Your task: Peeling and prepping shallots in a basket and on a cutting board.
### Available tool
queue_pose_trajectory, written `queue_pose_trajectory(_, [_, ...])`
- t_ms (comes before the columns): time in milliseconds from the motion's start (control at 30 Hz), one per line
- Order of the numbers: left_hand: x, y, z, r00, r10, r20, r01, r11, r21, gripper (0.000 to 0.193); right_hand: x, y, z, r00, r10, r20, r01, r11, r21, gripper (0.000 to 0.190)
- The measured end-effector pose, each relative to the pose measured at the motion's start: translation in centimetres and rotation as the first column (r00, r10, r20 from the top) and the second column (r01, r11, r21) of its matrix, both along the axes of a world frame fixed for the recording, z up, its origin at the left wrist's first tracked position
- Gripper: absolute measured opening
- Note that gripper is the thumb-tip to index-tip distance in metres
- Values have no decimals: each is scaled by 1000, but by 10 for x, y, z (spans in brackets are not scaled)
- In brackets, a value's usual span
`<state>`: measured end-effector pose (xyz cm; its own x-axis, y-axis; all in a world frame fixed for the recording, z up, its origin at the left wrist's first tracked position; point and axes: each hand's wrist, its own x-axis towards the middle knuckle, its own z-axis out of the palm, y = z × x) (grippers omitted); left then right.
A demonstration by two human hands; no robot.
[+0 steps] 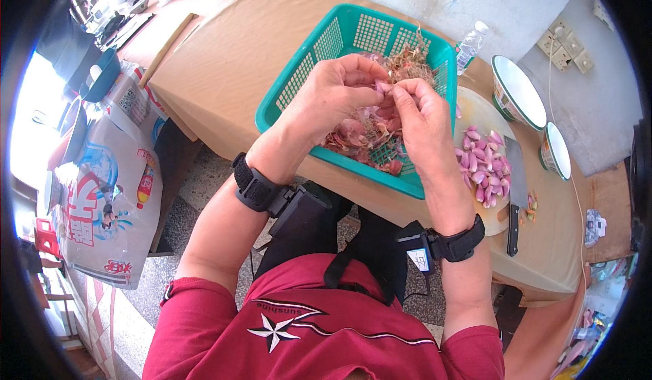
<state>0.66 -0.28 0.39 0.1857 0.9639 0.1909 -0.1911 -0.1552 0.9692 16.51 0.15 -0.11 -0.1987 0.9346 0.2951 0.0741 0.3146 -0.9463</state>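
Observation:
Over a green plastic basket [351, 14], my left hand [336, 89] holds a small pinkish-purple shallot [380, 86] between thumb and fingers. The thumb and index finger of my right hand [423, 115] pinch the shallot's right end. Beneath them, loose papery shallot skins [356, 133] and whole shallots lie in the basket, partly hidden by my hands. Dry roots and stalks [412, 64] are heaped at its far right. To the right, a pile of peeled shallots [486, 168] rests on a round cutting board [471, 102], beside a kitchen knife [515, 181] with a black handle.
Two white bowls with green rims, a larger one [522, 92] and a smaller one [558, 151], stand near the wall. A clear plastic bottle [471, 46] is behind the basket. Small scraps [532, 206] lie by the knife. A covered table [71, 237] stands left, past a floor gap.

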Motion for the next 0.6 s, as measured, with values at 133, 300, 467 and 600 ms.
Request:
queue_pose_trajectory(133, [1,-3,6,999,-6,44,9,997,-81,21,3,3,-2,995,19,-94,-24,998,-50,15])
queue_pose_trajectory(300, [-2,0,1,993,-36,115,49,992,-113,21,2,3,0,985,4,-173,-18,997,-81,15])
queue_pose_trajectory(467, [-4,-1,5,974,-62,218,112,968,-223,20,4,7,-1,968,-36,-250,6,993,-118,16])
queue_pose_trajectory(600, [-3,1,4,967,-31,254,81,979,-187,19,4,6,1,963,-74,-259,40,990,-136,17])
